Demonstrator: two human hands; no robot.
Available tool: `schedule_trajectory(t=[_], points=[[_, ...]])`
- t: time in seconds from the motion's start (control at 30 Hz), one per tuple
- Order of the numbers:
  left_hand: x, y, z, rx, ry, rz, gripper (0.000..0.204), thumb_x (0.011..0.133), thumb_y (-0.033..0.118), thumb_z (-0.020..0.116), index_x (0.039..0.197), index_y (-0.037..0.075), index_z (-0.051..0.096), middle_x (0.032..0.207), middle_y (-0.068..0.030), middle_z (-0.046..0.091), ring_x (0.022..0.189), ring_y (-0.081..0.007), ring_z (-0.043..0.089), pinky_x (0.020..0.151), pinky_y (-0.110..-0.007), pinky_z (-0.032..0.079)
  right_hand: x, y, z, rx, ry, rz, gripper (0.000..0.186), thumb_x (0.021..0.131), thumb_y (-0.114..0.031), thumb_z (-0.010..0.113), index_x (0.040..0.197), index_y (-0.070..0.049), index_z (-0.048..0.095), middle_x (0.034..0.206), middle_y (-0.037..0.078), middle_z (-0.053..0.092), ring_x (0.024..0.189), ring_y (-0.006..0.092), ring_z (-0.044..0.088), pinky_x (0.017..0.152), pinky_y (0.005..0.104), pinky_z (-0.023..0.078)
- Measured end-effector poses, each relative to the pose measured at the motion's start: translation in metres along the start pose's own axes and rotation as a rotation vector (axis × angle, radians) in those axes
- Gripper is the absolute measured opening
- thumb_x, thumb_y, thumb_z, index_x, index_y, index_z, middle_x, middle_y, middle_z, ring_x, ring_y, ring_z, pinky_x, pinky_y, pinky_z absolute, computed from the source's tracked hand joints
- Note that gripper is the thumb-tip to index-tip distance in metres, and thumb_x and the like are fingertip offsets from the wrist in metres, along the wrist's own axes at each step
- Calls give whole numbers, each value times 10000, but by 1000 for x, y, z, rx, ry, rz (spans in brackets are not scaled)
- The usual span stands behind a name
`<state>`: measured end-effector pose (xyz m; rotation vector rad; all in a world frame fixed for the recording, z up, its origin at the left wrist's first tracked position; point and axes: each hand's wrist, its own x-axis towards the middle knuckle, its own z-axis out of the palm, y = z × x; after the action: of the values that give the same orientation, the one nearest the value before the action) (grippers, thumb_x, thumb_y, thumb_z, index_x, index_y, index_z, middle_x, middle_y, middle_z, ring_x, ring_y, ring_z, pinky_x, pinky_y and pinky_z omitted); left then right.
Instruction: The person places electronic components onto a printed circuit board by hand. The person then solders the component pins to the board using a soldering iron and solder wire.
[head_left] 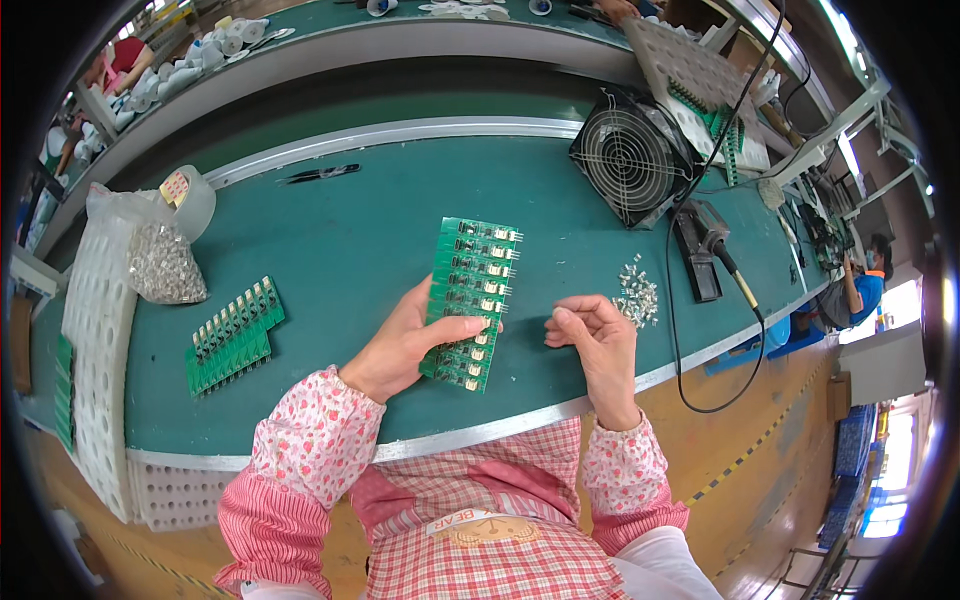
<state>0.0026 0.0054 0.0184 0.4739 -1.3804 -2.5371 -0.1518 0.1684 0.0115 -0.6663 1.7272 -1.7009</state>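
My left hand [396,345] grips a green circuit board panel [455,280] from its left side, the thumb lying over its front; the panel carries several rows of small components with pins along the right edge. My right hand [590,335] is to the right of it, fingers curled toward the thumb; whether something tiny is between them I cannot make out. Just beyond that hand lies a pile of small white parts [635,295]. More green boards [235,350] lie on the left of the green-topped bench [390,200].
Left: white perforated trays [92,370], plastic bag of parts [165,272], tape roll [197,205]. Back: tweezers [320,173], black fan [625,155], board tray [690,80]. Right: soldering iron holder [695,260] with hanging cable. A co-worker [865,290] sits far right; others work at the upper left.
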Motion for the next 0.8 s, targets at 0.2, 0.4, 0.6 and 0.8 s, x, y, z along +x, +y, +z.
schedule_trajectory(t=[0.2, 0.4, 0.6, 0.8], points=[[2, -2, -2, -30, -8, 8, 435, 827, 103, 636, 1216, 32, 454, 1028, -76, 613, 909, -138, 613, 768, -271, 516, -4, -5, 4, -10, -30, -22, 250, 858, -90, 649, 1058, 48, 594, 897, 122, 655, 814, 145, 637, 706, 241, 529], [1, 0, 1, -91, 24, -12, 457, 817, 71, 612, 1227, 45, 412, 986, -92, 606, 837, -158, 626, 723, -294, 534, -7, -2, 11, -6, -28, -68, 180, 867, -88, 637, 989, 39, 598, 881, 105, 652, 803, 141, 630, 706, 246, 525], [0, -1, 3, -44, 61, 21, 489, 810, 64, 628, 1247, 56, 410, 1013, -79, 605, 888, -155, 618, 746, -293, 529, -10, -8, 24, 123, -62, 34, 126, 876, -106, 628, 909, 8, 584, 876, 59, 635, 783, 109, 605, 659, 236, 518], [1, -11, 3, 166, 121, 199, 446, 817, 97, 656, 1212, 27, 461, 1052, -70, 609, 937, -126, 590, 795, -286, 496, -8, -6, 51, 197, -66, 19, 157, 888, -150, 622, 894, 0, 575, 863, 35, 608, 783, 81, 570, 630, 225, 501]])
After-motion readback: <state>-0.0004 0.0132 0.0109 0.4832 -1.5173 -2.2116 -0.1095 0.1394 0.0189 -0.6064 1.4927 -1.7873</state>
